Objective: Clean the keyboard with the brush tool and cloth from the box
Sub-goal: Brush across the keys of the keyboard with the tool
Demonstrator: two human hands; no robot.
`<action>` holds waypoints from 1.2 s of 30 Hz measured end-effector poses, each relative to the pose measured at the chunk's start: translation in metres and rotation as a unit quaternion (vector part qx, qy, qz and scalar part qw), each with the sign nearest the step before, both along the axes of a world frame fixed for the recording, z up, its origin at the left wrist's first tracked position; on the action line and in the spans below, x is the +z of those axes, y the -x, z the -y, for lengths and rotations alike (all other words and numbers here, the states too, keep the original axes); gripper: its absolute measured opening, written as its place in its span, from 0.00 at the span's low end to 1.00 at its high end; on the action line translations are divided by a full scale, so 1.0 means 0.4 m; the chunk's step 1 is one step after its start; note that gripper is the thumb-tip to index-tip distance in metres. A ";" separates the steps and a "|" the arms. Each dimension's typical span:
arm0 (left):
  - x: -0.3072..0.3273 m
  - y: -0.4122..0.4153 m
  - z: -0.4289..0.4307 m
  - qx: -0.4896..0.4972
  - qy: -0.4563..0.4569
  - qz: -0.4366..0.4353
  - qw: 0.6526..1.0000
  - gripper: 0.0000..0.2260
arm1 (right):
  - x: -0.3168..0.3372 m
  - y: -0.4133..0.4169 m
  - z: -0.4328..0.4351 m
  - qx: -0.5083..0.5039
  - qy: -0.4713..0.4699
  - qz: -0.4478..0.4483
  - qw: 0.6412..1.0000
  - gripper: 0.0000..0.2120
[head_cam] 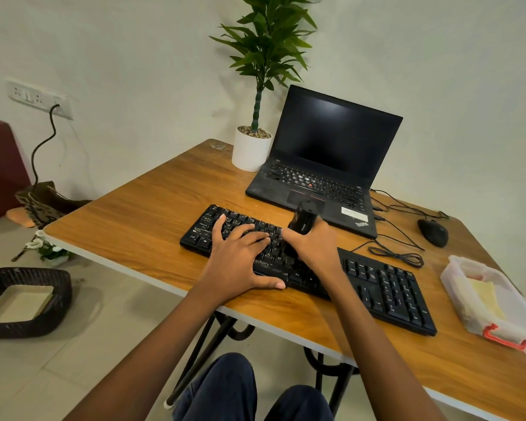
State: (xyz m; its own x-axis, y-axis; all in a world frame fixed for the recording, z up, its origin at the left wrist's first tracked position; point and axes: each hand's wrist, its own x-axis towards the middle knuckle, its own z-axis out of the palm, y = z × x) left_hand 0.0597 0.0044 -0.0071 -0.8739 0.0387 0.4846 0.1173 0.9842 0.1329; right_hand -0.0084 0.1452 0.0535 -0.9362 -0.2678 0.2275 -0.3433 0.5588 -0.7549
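A black keyboard (386,287) lies across the middle of the wooden table (140,220). My left hand (240,256) rests flat on its left half, fingers spread over the keys and thumb at the front edge. My right hand (316,247) grips a black brush tool (301,223) upright, its lower end down on the keys near the keyboard's middle. A clear plastic box (483,302) with a red latch sits at the table's right edge, with a pale yellow cloth (486,296) inside it.
An open black laptop (325,165) stands behind the keyboard, beside a potted plant (252,147). A black mouse (433,232) and loose cables (398,253) lie at the right rear. A dark wicker basket (22,302) sits on the floor at left.
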 end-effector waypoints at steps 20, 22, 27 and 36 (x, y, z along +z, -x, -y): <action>0.016 -0.008 -0.003 0.004 0.013 0.014 1.000 0.47 | 0.004 0.002 0.000 0.032 0.001 0.036 0.999 0.06; 0.017 -0.008 -0.002 0.001 0.009 0.018 1.000 0.47 | 0.003 -0.012 0.020 0.033 0.008 0.002 0.999 0.08; 0.011 -0.006 0.000 -0.002 -0.007 0.033 0.999 0.44 | -0.016 -0.044 0.021 0.070 0.042 0.026 0.996 0.09; 0.019 -0.010 -0.003 0.011 0.000 0.035 0.999 0.44 | -0.016 -0.024 0.036 0.026 0.026 -0.013 0.999 0.12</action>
State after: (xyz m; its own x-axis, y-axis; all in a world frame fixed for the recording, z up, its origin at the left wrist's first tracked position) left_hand 0.0637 0.0056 0.0004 -0.9065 0.0197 0.4217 0.0866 0.9863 0.1401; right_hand 0.0011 0.1307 0.0469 -0.9148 -0.3033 0.2668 -0.3910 0.4995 -0.7731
